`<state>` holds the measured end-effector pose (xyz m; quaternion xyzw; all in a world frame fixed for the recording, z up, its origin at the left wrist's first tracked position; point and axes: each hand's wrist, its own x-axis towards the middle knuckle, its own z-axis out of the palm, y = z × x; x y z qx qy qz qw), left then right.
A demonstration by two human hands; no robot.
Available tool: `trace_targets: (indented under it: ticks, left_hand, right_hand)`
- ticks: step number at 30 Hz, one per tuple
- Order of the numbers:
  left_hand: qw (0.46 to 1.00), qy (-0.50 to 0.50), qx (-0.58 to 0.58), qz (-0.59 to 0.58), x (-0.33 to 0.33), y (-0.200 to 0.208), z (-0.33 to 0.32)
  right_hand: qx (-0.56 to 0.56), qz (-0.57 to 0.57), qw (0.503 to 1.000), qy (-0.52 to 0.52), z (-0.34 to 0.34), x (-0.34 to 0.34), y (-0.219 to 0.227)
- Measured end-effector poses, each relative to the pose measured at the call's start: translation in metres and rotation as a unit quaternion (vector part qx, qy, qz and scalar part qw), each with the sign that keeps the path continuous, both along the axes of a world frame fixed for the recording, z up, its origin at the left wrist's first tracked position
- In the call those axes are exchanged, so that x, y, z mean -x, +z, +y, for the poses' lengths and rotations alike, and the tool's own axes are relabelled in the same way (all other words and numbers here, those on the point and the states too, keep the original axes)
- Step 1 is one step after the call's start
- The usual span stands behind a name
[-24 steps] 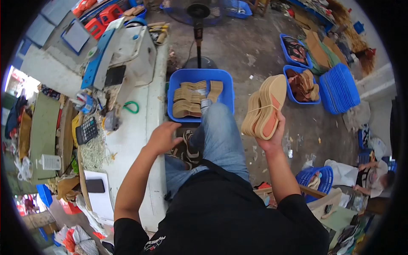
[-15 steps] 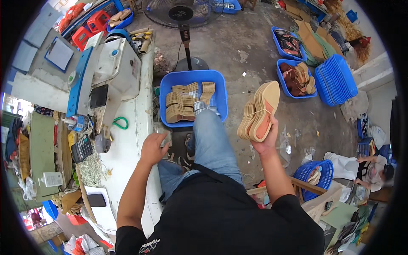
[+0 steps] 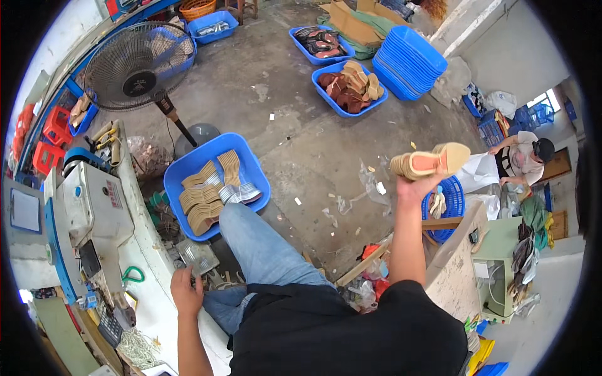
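Observation:
My right hand (image 3: 419,183) grips a bundle of tan shoe insoles (image 3: 433,161) with orange-red patches, held out over the floor to the right. In this view the stack is seen nearly end-on. At the edge of the white worktable (image 3: 160,276) my left hand (image 3: 187,291) rests with nothing in it, its fingers loosely bent and a little apart. Ahead of my knee stands a blue plastic tub (image 3: 260,178). It holds several stacks of tan curved insoles (image 3: 199,200) and some grey-silver pieces.
A pedestal fan (image 3: 139,81) stands beyond the tub. A white machine (image 3: 94,207) is on the worktable. Blue tubs of shoe parts (image 3: 351,88) and stacked blue tubs (image 3: 407,62) sit farther off. To the right are a blue basket (image 3: 453,210), a wooden bench (image 3: 458,250) and another person (image 3: 523,156).
The view has swung to the right. My right hand has carried the insole bundle outward to the right and tilted it flatter. My left hand stays by the worktable edge.

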<state>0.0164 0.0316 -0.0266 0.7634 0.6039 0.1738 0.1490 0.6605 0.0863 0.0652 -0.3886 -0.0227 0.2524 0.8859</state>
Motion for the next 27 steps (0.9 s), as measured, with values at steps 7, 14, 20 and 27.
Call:
trace_targets:
  ticks: [7, 14, 20, 27]
  left_hand:
    - [0.997, 0.037, 0.061, -0.003, 0.002, 0.006, 0.005]
    - [0.996, -0.06, 0.052, 0.052, 0.014, 0.008, 0.082]
    - [0.997, -0.047, 0.04, 0.056, 0.019, -0.003, 0.073]
    - [0.999, 0.017, -0.01, -0.048, 0.02, 0.0, 0.08]
  right_hand:
    - [0.065, 0.061, 0.993, 0.073, 0.005, 0.05, -0.066]
    - [0.131, 0.104, 0.902, 0.399, 0.047, 0.174, -0.128]
    - [0.227, -0.394, 0.686, 0.568, 0.152, 0.268, -0.183]
    - [0.46, -0.619, 0.204, 0.603, 0.274, 0.388, -0.281]
